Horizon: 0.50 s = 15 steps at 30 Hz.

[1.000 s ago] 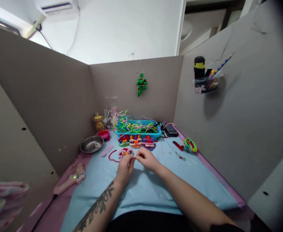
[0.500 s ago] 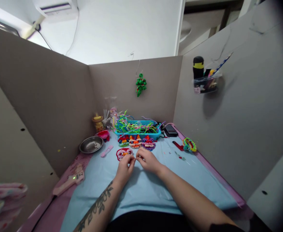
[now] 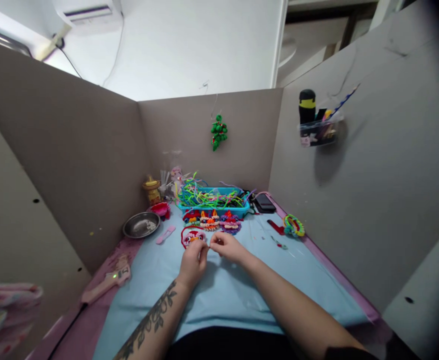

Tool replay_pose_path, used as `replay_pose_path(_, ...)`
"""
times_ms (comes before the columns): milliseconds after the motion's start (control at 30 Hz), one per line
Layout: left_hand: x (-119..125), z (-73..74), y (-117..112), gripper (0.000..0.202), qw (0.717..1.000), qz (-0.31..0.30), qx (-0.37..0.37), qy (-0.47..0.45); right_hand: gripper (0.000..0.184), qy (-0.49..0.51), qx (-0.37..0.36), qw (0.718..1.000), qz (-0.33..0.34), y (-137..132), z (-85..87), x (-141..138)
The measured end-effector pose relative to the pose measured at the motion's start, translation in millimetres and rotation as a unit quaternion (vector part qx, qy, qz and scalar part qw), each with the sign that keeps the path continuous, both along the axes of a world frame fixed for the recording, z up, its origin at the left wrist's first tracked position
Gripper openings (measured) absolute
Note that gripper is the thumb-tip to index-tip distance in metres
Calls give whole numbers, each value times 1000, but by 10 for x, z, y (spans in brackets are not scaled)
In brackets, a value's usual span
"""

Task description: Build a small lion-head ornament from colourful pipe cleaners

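Note:
My left hand (image 3: 194, 257) is closed in a pinch just in front of a pink and red pipe-cleaner figure (image 3: 194, 235) with an orange middle. My right hand (image 3: 227, 248) pinches too, its fingertips almost meeting those of the left. Whatever is between the fingertips is too small and covered to make out. Around the left side of the figure curves a red pipe cleaner (image 3: 183, 239), and its lower end passes out of sight near my left hand. Behind stand finished-looking figures, among them an orange and white one (image 3: 209, 220) and a purple one (image 3: 230, 222).
A blue basket (image 3: 214, 210) heaped with colourful pipe cleaners is at the back. On the left are a metal bowl (image 3: 137, 228) with white bits, a pink tool (image 3: 166, 235) and a glue gun (image 3: 110, 284). To the right lie a phone (image 3: 265, 203) and a coiled bundle (image 3: 293, 226).
The red pipe cleaner's loop beside the pink figure now stands wider and higher. Both hands have shifted only slightly, still pinched together.

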<state>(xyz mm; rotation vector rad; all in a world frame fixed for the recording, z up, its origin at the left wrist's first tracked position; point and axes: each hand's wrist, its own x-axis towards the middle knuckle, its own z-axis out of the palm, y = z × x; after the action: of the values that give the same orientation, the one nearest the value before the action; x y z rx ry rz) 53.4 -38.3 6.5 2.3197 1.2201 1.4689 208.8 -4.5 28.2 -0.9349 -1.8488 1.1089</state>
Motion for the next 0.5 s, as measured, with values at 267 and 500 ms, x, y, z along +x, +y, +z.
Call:
replay_pose_path(267,-15,6,23,11,996,18,-67,-64,8,-82,331,939,-38,-98,-3,14)
replay_pose_path(500,-8,8,17,12,995,6,-71,-70,14,-113,403,906,-68,-70,-52,23)
